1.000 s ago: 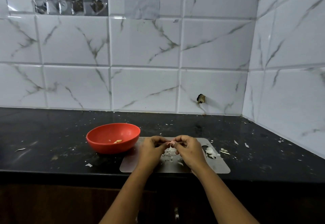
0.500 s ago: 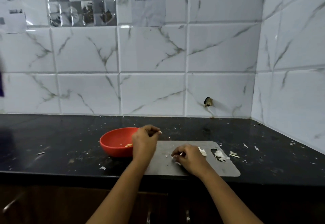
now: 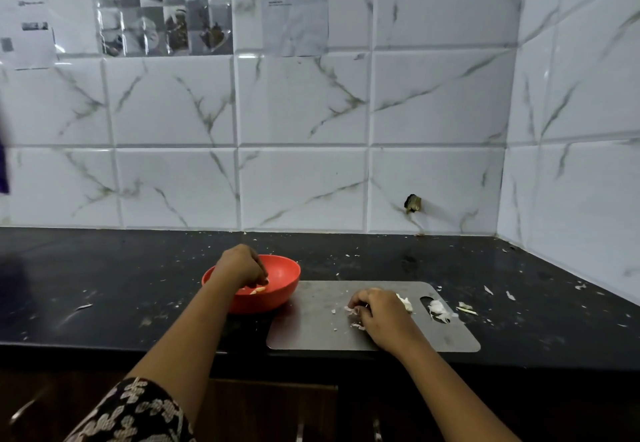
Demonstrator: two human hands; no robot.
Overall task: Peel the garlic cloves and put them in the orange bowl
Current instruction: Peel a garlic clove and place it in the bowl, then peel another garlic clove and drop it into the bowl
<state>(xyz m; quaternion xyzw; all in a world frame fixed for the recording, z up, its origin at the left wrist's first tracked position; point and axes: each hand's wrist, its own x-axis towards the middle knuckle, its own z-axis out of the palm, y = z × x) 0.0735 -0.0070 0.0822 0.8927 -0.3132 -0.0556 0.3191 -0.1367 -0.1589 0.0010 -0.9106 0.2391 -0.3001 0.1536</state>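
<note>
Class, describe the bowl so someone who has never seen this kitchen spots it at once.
Find the black counter below the white tiled wall. Just left of the grey cutting board sits the orange bowl, with the left hand pinching a garlic clove over it. It is the only round, brightly coloured thing there.

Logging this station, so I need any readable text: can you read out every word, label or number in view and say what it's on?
Text sheet, upper middle: printed lines, too blurred to read.
Photo sheet beside it: pictures, no legible words.
Left sheet: captions too small to read.
Orange bowl, cutting board: no markings show.
</note>
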